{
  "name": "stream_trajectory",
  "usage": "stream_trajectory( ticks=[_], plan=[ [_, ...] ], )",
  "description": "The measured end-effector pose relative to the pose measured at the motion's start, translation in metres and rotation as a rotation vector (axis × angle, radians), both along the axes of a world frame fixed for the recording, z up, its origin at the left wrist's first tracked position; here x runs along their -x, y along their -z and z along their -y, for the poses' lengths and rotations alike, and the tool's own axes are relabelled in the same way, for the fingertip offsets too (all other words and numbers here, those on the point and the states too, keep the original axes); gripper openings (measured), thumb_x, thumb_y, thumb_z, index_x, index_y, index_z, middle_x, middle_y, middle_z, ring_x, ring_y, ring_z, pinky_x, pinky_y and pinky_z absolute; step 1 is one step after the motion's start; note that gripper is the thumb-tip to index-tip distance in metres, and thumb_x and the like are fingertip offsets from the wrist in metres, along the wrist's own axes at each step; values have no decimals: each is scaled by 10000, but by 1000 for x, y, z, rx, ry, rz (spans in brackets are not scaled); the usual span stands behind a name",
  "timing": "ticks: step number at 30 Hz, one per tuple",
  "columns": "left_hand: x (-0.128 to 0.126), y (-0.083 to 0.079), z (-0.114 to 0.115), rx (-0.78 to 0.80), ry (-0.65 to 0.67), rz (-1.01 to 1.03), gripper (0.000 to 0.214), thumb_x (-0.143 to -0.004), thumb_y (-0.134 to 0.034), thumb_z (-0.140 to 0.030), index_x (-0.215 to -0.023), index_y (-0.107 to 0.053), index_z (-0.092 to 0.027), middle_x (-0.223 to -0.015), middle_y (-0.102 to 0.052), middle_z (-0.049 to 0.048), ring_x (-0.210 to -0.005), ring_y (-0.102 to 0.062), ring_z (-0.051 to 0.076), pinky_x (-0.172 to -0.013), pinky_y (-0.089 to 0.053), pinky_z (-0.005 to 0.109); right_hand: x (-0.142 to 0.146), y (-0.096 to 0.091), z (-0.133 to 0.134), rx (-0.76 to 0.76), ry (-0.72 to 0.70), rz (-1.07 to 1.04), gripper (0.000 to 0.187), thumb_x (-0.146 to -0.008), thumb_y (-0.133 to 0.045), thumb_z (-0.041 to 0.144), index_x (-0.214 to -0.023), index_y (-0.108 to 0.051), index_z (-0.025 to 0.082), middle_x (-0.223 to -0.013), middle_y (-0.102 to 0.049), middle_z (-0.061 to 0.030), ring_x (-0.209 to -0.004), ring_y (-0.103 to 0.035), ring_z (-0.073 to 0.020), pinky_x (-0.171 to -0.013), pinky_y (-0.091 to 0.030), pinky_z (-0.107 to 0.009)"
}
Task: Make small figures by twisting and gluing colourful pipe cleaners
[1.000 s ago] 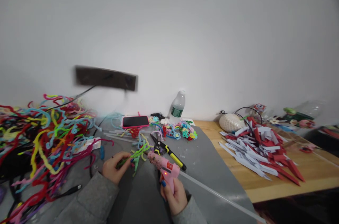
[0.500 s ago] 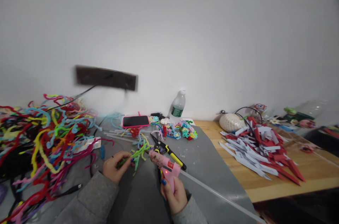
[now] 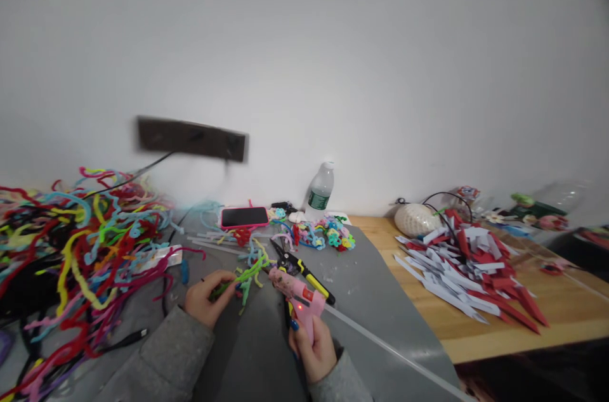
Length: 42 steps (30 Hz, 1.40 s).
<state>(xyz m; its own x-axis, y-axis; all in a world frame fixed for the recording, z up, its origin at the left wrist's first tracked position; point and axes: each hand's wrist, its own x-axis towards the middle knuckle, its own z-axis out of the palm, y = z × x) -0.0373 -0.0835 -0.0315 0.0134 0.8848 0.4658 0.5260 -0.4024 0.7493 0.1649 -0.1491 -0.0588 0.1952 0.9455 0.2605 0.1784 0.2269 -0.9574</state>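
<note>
Wood counter w/ gray mat under both hands, prob. to shield the wood. L of the left hand: tangled heap of fuzzy pipe cleaners, mixed colors, prob. set within easy reach. Well R of the right hand: folded red & white paper strips, flat, pointy-ended. Hands apart: right wrapped round grip of pink plastic hot-glue gun, likely to aim nozzle leftward; smooth translucent glue stick trails out the back. Wire cutters, yellow/black handles, lie just beyond gun. Left pinches soft, branched green pipe-cleaner sprig near nozzle, prob. steadying it; can't tell if they touch.
</note>
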Motion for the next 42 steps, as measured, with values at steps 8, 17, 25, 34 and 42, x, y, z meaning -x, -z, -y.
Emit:
stream_trajectory(
  ticks=[8, 17, 25, 34, 42],
  plan=[
    [-1, -1, 0, -12, -6, 10, 198, -723, -524, -340, -687, -643, -186, -629, -680, 8, -573, -631, 154, -546, -478, 208, 0, -1, 0, 26, -28, -60, 366, -762, -483, 491, -786, -603, 146, -403, -380, 60, -327, -313, -85, -342, -256, -217],
    [-1, 1, 0, -23, -6, 13, 199, -725, -522, -339, -683, -640, -184, -634, -681, 9, -577, -630, 152, -537, -473, 206, -1, 1, 1, 37, -59, -63, 363, -765, -478, 488, -755, -589, 143, -387, -357, 68, -309, -307, -80, -330, -244, -207],
    [-1, 2, -1, -44, 5, 13, 165, -723, -536, -312, -691, -642, -190, -630, -681, -1, -578, -634, 147, -526, -470, 201, -5, 7, 0, -11, -45, 44, 377, -767, -465, 496, -770, -591, 141, -410, -391, 54, -335, -334, -89, -325, -283, -204],
    [-1, 0, 0, -46, -8, 5, 181, -724, -532, -327, -695, -643, -187, -625, -685, -1, -557, -630, 142, -524, -473, 202, -3, 8, 0, -29, -41, 23, 346, -776, -467, 476, -709, -566, 152, -388, -373, 58, -320, -318, -83, -312, -284, -199],
    [-2, -1, 0, -50, -3, 16, 176, -723, -529, -315, -693, -644, -185, -621, -682, 1, -560, -626, 142, -517, -465, 198, -5, 14, 0, -7, -17, 0, 332, -775, -473, 475, -722, -559, 158, -397, -390, 56, -324, -331, -86, -307, -276, -198]
  ],
)
